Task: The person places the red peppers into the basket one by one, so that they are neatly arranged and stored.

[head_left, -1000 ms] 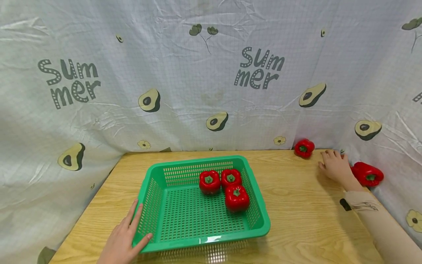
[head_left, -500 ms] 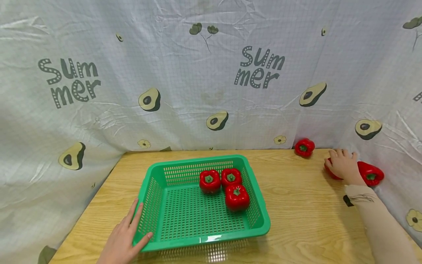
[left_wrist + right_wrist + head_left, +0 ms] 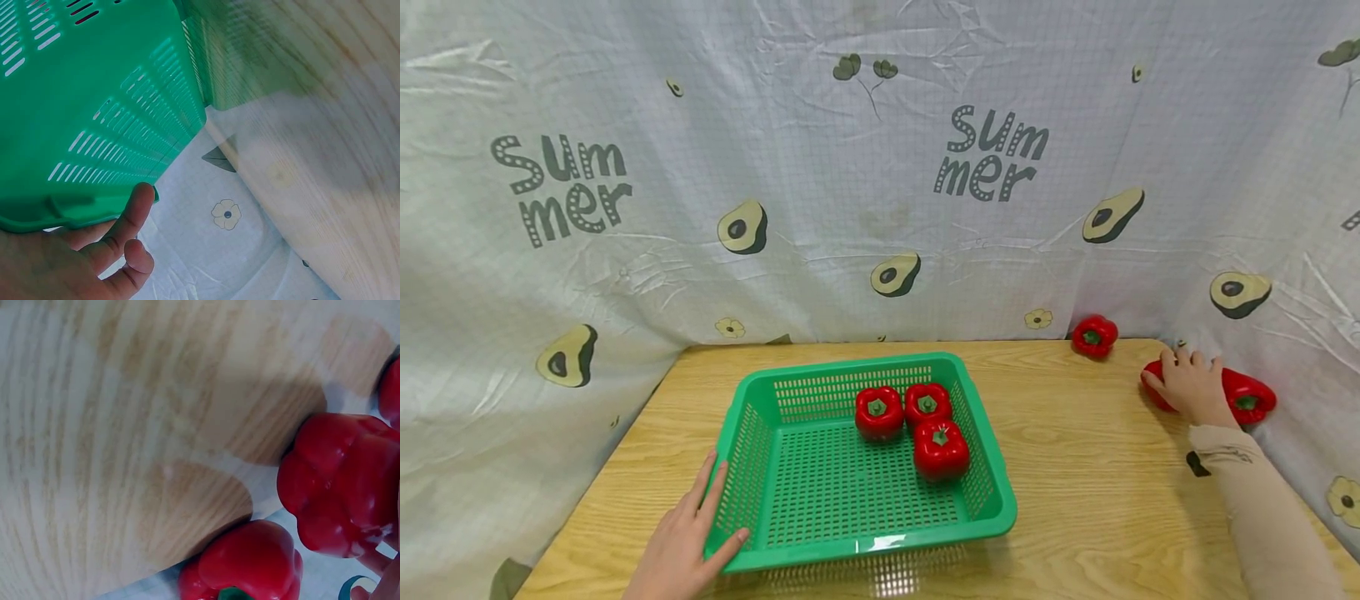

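While the left hand [image 3: 677,542] rests, fingers spread, on the rim of a green plastic basket [image 3: 820,560], the right hand [image 3: 1197,387] grips a red bell pepper [image 3: 340,481], fingers curled over it, near the right edge of the wooden table [image 3: 1075,483]. With a second bell pepper [image 3: 1247,398] just beside, a clean lift likely calls for fingers well around the slick sides and a straight upward pull, sparing that neighbour a nudge.
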{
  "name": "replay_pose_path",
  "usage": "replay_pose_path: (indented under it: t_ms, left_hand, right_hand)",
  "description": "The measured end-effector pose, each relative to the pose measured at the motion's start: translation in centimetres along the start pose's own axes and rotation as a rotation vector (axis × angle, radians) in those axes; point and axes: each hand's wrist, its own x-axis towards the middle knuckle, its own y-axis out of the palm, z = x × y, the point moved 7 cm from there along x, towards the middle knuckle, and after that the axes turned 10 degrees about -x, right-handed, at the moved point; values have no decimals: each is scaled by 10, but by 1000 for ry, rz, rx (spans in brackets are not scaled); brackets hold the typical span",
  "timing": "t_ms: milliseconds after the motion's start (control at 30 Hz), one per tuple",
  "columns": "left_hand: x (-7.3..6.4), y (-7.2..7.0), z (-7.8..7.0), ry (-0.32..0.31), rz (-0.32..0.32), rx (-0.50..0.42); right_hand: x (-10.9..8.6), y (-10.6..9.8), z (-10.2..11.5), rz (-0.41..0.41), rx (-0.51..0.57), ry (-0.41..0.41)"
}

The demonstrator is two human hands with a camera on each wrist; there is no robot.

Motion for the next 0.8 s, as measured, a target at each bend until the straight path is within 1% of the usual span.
replay_pose_path:
  t_ms: [100, 267, 400, 533, 633, 800]
  left_hand:
    - [0, 0, 1, -8, 6, 4]
    - [0, 1, 1, -2, 0, 1]
    - [0, 0, 0, -5, -8, -7]
    - [0, 0, 0, -10, -9, -6]
    - [0, 1, 0, -6, -11, -3]
    - [0, 2, 0, 11, -16, -1]
  right_hand:
    - [-2, -2, 2, -54, -24, -7]
    - [-3, -4, 6, -75, -51, -28]
    - [-4, -7, 11, -62, -54, -51]
    - [-4, -5, 16, 1, -51, -76]
    - [-4, -5, 19, 26, -37, -98]
    - [-6, -9, 22, 13, -33, -128]
